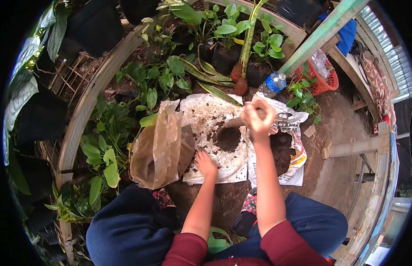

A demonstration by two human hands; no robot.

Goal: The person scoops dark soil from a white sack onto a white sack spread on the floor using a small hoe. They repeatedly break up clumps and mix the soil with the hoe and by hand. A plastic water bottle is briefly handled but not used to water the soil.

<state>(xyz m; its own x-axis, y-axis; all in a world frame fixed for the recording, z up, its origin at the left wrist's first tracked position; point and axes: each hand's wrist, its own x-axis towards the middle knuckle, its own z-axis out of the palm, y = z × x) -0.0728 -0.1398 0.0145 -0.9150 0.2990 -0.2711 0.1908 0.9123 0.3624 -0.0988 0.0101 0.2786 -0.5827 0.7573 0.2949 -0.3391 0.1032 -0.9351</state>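
My left hand rests palm down with its fingers spread on a white sack strewn with dark soil crumbs. Just ahead of it lies a brown, rounded, scoop-like thing with dark soil at its mouth; its far end reaches toward my right hand. My right hand is raised over the sack, slightly blurred, its fingers curled into a loop. Whether anything sits in those fingers I cannot make out. Under my right forearm an opened printed sack holds dark soil. A crumpled brownish plastic bag stands left of my left hand.
Beyond the sacks are a water bottle, snake plant leaves with reddish-brown root balls, and several leafy plants. A red basket stands far right. Wooden framing curves along the left; a wooden beam is at right.
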